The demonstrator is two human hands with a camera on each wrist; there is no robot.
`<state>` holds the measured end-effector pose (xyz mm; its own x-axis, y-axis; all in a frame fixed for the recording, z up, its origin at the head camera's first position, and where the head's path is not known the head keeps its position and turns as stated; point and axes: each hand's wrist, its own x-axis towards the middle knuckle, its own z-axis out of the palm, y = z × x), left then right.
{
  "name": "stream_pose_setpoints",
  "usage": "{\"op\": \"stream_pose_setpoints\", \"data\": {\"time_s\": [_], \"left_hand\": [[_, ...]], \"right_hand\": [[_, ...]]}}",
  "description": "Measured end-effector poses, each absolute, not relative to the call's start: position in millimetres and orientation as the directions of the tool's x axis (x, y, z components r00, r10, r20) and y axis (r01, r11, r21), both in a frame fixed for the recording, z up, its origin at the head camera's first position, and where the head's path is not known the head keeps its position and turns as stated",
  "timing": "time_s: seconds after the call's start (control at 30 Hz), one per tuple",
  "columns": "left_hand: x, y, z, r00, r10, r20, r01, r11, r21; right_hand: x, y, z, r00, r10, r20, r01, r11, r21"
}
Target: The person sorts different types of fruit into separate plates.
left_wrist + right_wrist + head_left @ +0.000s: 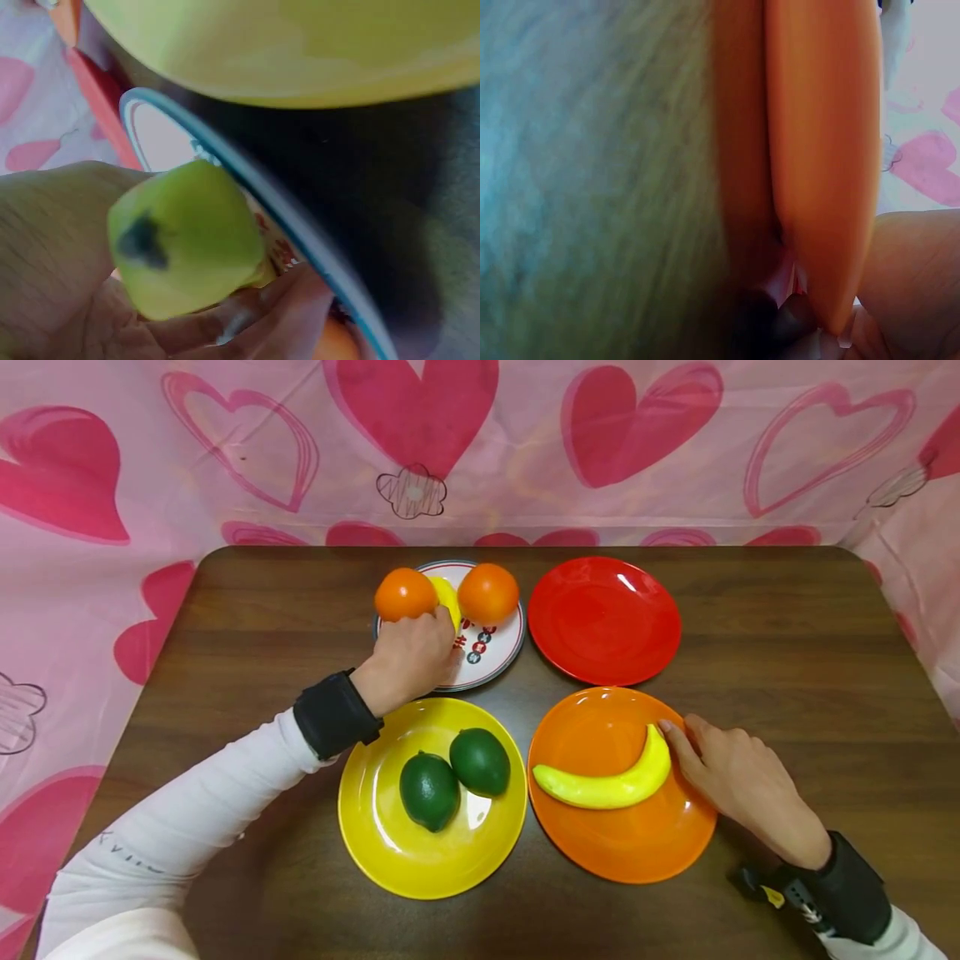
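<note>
My left hand (417, 652) grips a yellow banana (446, 596) over the white patterned plate (491, 664). The banana's dark-tipped end (184, 240) shows between thumb and fingers in the left wrist view, while the hand hides much of its length in the head view. Two oranges, a left one (406, 594) and a right one (488, 594), sit on either side of it. At the right, my right hand (738, 772) pinches the rim of the orange plate (622, 852), thumb on top and fingers at its outer edge. Another banana (607, 787) lies curved on that plate, its tip near the thumb.
In front of the white plate stands a yellow plate (390, 860) bearing two dark green lemon-shaped fruits (430, 791). A bare red plate (603, 620) is behind the orange one. The four plates stand close together on the dark wooden table (817, 643), with a heart-patterned cloth (517, 502) behind.
</note>
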<state>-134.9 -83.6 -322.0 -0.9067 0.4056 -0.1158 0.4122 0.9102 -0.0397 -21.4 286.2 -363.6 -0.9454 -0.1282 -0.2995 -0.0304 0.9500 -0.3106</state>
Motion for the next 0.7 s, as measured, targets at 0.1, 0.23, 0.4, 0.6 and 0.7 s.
{"op": "stream_pose_setpoints", "data": {"time_s": [0.1, 0.23, 0.4, 0.6, 0.7], "left_hand": [[-135.3, -84.4, -325.4, -0.909, 0.407, -0.091, 0.411, 0.91, -0.041], [-136.2, -86.6, -326.4, -0.918, 0.385, -0.092, 0.386, 0.923, 0.007], [-133.5, -89.3, -323.8, -0.921, 0.387, -0.045, 0.382, 0.92, 0.088], [-126.9, -88.5, -317.4, -0.91, 0.412, 0.048, 0.415, 0.906, 0.086], [-124.5, -87.4, -313.6, -0.907, 0.409, 0.101, 0.417, 0.905, 0.082]], "right_hand": [[-21.4, 285.9, -363.3, -0.944, -0.129, -0.302, -0.029, 0.95, -0.312], [-21.5, 285.5, -362.5, -0.948, -0.132, -0.29, -0.037, 0.95, -0.311], [-22.0, 285.1, -361.3, -0.952, -0.13, -0.277, -0.042, 0.953, -0.3], [-21.8, 285.5, -361.0, -0.948, -0.124, -0.293, -0.032, 0.953, -0.302], [-21.7, 286.0, -361.5, -0.948, -0.124, -0.292, -0.032, 0.954, -0.299]]}}
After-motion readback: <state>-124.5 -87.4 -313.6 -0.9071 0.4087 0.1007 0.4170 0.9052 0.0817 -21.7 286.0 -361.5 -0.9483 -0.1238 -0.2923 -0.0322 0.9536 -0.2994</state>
